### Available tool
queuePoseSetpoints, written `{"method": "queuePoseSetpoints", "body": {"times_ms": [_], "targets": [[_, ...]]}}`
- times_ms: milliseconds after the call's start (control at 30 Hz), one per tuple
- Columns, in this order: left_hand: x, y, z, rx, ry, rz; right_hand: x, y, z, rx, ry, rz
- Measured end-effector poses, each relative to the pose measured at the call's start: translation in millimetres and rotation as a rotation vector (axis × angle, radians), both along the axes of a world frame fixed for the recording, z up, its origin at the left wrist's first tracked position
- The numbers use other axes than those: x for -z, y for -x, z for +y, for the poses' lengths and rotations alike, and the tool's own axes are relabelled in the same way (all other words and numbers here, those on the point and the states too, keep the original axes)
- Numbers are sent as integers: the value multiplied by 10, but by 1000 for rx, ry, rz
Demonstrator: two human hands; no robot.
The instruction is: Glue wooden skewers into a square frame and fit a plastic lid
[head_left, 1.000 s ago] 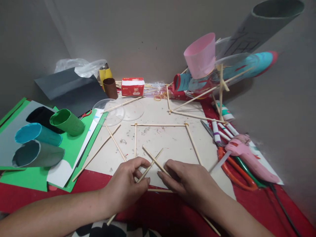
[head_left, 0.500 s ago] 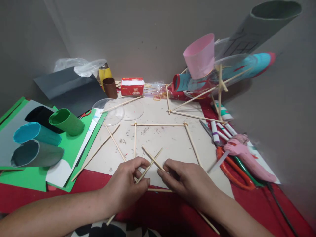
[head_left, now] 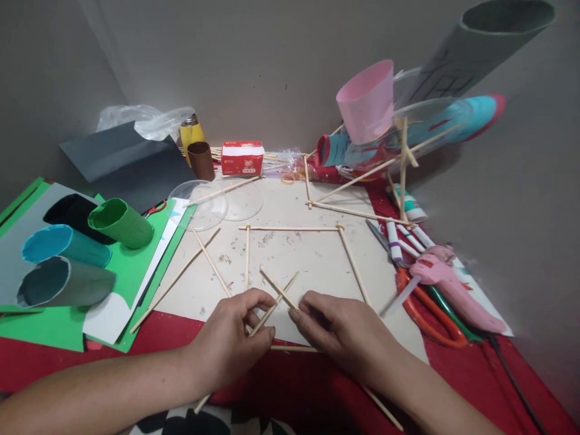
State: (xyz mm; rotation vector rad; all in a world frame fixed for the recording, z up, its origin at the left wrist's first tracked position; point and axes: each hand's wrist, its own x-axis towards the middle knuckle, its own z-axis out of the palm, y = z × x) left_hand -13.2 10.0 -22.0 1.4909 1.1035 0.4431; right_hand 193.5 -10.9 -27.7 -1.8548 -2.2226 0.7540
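My left hand is closed on a thin wooden stick that slants up to the right. Between thumb and fingers, my right hand pinches a second wooden stick slanting up to the left. The two sticks cross near their upper parts, in front of my fingertips. Just beyond lies a frame of sticks joined at its corners with small yellowish bands. Another stick runs below my hands along the near side. The lower ends of the held sticks are hidden by my hands.
Paper tubes, among them a green tube, stand on coloured sheets at left. Clear discs and a red box lie farther back. At right are orange-handled scissors, a pink glue gun and a stick structure with a pink cup.
Both hands and the crossed sticks stay almost where they were. The whole view has shifted very slightly.
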Motion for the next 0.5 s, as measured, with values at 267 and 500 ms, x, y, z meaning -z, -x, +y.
{"method": "queuePoseSetpoints", "body": {"times_ms": [267, 500], "targets": [[-1, -3, 6, -1, 20, 2, 7, -2, 15, -12, -9, 10], [1, -11, 7, -8, 16, 25, 16, -2, 13, -11, -23, 25]]}}
